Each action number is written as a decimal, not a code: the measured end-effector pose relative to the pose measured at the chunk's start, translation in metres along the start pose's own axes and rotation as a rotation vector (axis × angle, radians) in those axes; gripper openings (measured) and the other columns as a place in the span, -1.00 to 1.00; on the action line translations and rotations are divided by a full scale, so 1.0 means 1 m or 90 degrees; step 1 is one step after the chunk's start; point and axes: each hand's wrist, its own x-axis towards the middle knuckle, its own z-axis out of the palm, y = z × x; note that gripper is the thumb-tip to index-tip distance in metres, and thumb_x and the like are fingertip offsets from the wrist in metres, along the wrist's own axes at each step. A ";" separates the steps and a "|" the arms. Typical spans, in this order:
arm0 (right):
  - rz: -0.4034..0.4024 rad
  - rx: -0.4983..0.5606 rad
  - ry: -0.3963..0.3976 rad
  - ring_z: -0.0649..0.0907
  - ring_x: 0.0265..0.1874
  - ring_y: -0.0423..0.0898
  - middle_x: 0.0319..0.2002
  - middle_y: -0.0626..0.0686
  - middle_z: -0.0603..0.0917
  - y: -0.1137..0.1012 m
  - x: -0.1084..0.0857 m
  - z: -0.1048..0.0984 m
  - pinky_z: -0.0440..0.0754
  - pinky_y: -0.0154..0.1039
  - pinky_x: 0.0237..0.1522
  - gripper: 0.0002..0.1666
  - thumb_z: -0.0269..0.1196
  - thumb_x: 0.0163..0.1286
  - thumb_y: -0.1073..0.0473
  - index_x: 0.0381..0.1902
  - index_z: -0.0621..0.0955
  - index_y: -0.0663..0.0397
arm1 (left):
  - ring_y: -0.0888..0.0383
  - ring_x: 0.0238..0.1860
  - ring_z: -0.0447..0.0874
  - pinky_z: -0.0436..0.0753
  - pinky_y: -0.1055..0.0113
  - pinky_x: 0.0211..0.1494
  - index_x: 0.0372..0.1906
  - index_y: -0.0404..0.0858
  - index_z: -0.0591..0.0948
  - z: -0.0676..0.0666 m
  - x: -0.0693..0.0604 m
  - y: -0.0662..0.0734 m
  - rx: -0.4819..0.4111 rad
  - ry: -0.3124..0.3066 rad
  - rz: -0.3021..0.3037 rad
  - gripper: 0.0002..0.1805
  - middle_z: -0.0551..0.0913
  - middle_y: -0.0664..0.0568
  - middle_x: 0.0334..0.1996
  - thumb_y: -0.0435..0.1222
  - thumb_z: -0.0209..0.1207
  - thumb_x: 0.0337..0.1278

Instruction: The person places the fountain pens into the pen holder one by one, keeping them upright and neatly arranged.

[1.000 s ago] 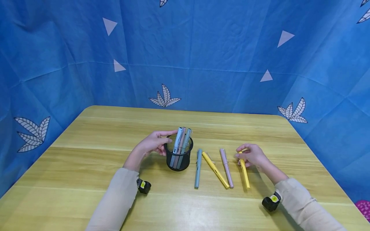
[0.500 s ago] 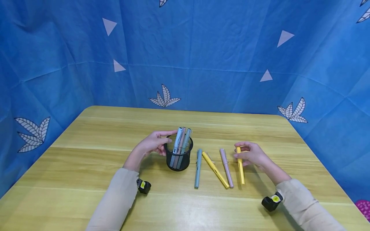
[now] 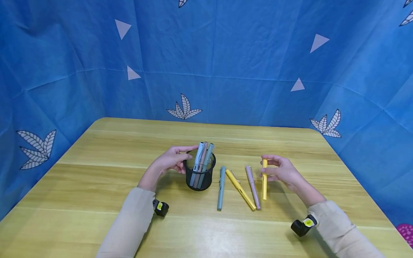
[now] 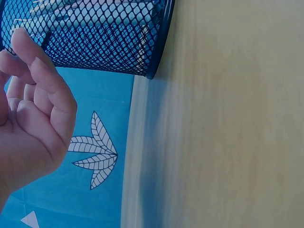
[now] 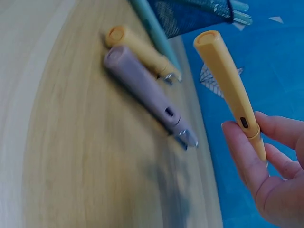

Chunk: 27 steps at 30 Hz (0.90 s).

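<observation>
My right fingers are pinching and lifting a slim yellow plastic pen. It's nearing the round black mesh cup my left fingers are gripping.

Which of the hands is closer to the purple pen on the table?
Right. The right hand holds a yellow pen just to the right of the purple pen; the left hand is at the cup, farther off on the left.
</observation>
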 end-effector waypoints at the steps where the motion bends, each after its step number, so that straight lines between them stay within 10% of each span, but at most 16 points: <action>1: 0.000 0.015 -0.002 0.64 -0.33 0.10 0.08 0.43 0.19 -0.001 0.000 0.001 0.61 -0.13 -0.27 -0.27 0.12 0.16 0.50 0.25 0.08 0.50 | 0.18 -0.78 0.46 0.60 0.30 -0.56 0.23 -0.08 0.37 0.000 0.000 0.000 0.000 0.001 0.001 -0.49 0.27 0.08 -0.87 -0.37 0.03 0.12; 27: -0.099 0.184 0.057 0.66 -0.31 -0.04 -0.03 0.10 0.37 -0.022 0.004 0.030 0.59 -0.17 -0.21 -0.26 0.09 0.19 0.52 0.31 0.08 0.35 | 0.19 -0.79 0.46 0.60 0.28 -0.56 0.23 -0.08 0.38 0.001 0.001 -0.001 0.012 0.003 0.002 -0.48 0.29 0.07 -0.89 -0.36 0.05 0.10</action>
